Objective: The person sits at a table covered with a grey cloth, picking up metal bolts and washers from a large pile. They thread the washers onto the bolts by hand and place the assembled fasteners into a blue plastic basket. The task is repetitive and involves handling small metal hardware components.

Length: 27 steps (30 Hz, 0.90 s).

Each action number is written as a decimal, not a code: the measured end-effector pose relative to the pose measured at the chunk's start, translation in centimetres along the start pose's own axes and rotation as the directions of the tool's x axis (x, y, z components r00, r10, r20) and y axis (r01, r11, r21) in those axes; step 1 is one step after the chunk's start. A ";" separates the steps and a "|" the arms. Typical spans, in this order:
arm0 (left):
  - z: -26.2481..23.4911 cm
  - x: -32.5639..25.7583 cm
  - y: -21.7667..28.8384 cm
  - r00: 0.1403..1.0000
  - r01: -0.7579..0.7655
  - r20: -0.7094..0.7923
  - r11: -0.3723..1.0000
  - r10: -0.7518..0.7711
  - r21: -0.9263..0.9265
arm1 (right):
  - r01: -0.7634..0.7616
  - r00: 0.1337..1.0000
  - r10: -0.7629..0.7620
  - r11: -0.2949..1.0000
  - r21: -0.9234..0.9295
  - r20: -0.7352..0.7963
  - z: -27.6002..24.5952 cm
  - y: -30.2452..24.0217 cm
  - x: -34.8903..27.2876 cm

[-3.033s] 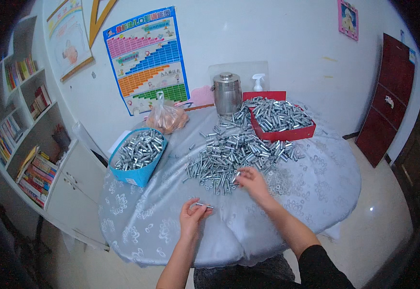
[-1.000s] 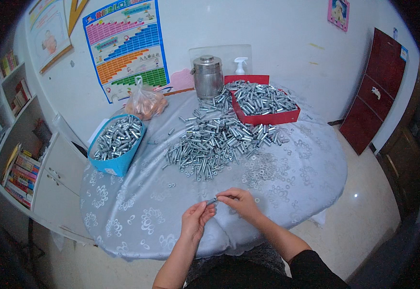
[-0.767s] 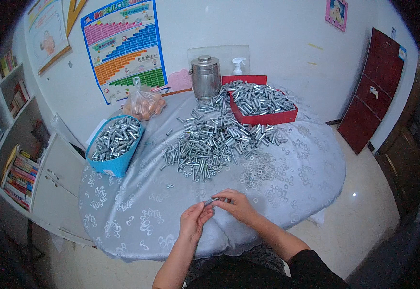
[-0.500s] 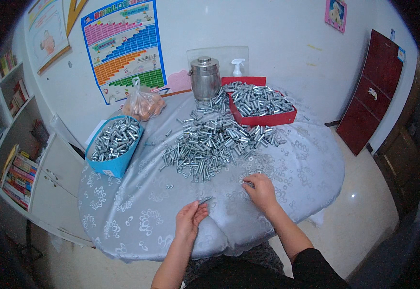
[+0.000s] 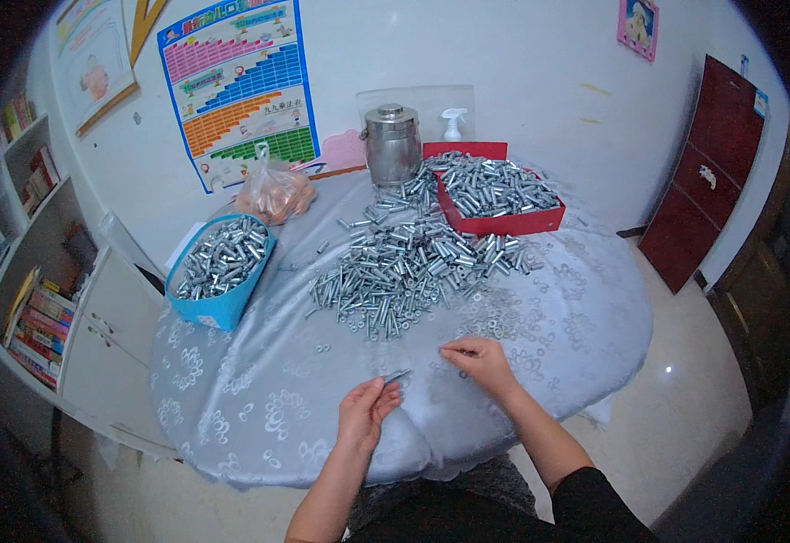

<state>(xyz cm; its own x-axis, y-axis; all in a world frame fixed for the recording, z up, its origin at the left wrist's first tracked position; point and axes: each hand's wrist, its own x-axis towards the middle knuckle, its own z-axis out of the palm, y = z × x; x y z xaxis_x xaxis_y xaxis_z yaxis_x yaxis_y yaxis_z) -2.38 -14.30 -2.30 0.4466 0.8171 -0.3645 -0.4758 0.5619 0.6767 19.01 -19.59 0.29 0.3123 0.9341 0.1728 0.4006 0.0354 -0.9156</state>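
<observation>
My left hand is at the near middle of the table, thumb and fingers closed on a silvery metal bolt whose thin end points right. Higher and to the right, my right hand has thumb and fingertips pinched together; whatever is between them is too small to make out. Beyond both hands spreads a pile of bolts and metal sleeves. Loose washers lie scattered at its right, just past my right hand.
A blue basket full of metal sleeves stands on the left, a red box heaped with them at the back right. Behind the pile are a steel canister, a spray bottle and a tied plastic bag. A patterned cloth covers the round table.
My right hand has drawn back from the washers, toward the left and a little nearer my left hand. The left hand keeps its hold on the bolt, almost still.
</observation>
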 end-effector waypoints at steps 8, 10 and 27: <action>-0.1 -0.3 0.1 0.999 0.024 0.024 0.999 -0.023 -0.035 | -0.168 0.968 0.096 0.934 0.315 0.233 3.4 -1.4 -0.1; -0.3 -0.4 0.3 0.998 0.043 0.047 0.998 -0.041 -0.046 | -0.143 0.969 0.069 0.939 0.314 0.237 3.8 -1.6 -0.1; -3.4 -0.9 1.9 0.999 -0.031 0.017 0.950 0.038 -0.310 | 0.056 0.955 -0.124 0.967 0.248 0.268 8.5 -3.2 1.3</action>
<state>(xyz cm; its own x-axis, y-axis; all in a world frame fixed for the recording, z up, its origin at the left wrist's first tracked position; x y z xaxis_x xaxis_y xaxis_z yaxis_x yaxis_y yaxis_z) -6.25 -13.57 -2.82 0.4411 0.8355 -0.3278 -0.7007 0.5488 0.4559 10.79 -15.44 0.37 0.0176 0.9833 0.1813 0.1913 0.1747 -0.9659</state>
